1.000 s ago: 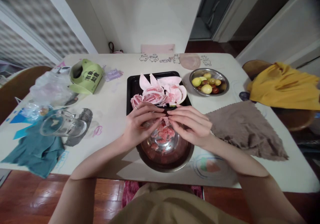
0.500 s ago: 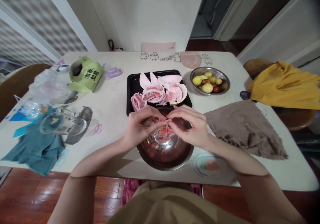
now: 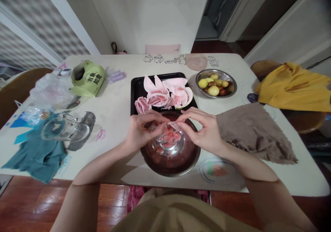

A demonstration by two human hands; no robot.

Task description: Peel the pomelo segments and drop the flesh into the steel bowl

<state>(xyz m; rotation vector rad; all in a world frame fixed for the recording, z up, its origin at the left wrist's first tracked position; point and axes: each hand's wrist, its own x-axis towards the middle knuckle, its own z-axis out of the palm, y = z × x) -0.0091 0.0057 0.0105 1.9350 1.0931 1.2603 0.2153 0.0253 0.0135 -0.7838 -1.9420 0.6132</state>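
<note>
Over the metal bowl [image 3: 170, 171], my left hand [image 3: 143, 126] and my right hand [image 3: 203, 128] face each other, thumbs and fingers pinched. Between their fingertips stretches a thin pale piece of pomelo membrane [image 3: 172, 123], held from both sides. Pink pomelo pulp [image 3: 169, 137] in loose bits lies in the bowl below. Just behind, a black tray [image 3: 134, 83] carries pomelo segments [image 3: 158, 97] and thick pinkish-white rind [image 3: 176, 83]. The bowl's far rim is partly covered by my hands.
A steel bowl of small fruit [image 3: 217, 85] stands back right, beside a brown cloth [image 3: 256, 132]. On the left are a green paper box [image 3: 89, 78], a plastic bag [image 3: 53, 90], a glass pitcher [image 3: 64, 126] on its side and a teal cloth [image 3: 38, 152]. Yellow fabric [image 3: 294, 87] drapes a chair.
My hands have moved slightly apart, and the pale membrane now shows stretched between the fingertips. More of the pulp in the bowl is visible.
</note>
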